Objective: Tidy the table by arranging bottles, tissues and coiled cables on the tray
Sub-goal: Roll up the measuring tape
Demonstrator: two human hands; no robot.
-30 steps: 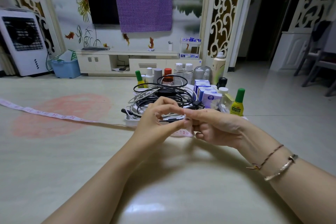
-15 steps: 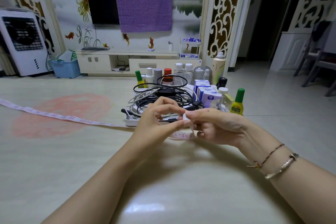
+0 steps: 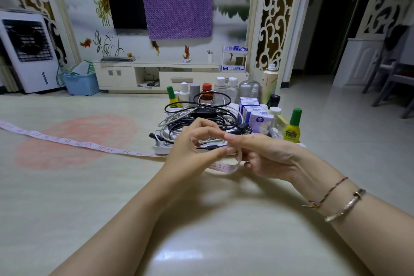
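tape measure [image 3: 74, 142] is trailing left across the worktop [image 3: 201, 242], its near end looping between the hands. risk: the loose tail is dragging and could twist or slip out of the pinch. left hand [image 3: 190, 152] is curling, fingertips pinching the tape; right hand [image 3: 266, 157] is pinching it too, palm up. tray [image 3: 160, 149] is sitting just behind, holding cables [image 3: 201, 116], tissues [image 3: 255, 112], bottles [image 3: 224, 89].

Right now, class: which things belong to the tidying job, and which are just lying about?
Job: tray, coiled cables, tissue packs, bottles, tape measure held by both hands.

Lying about: fan cooler, blue bin, purple cloth.
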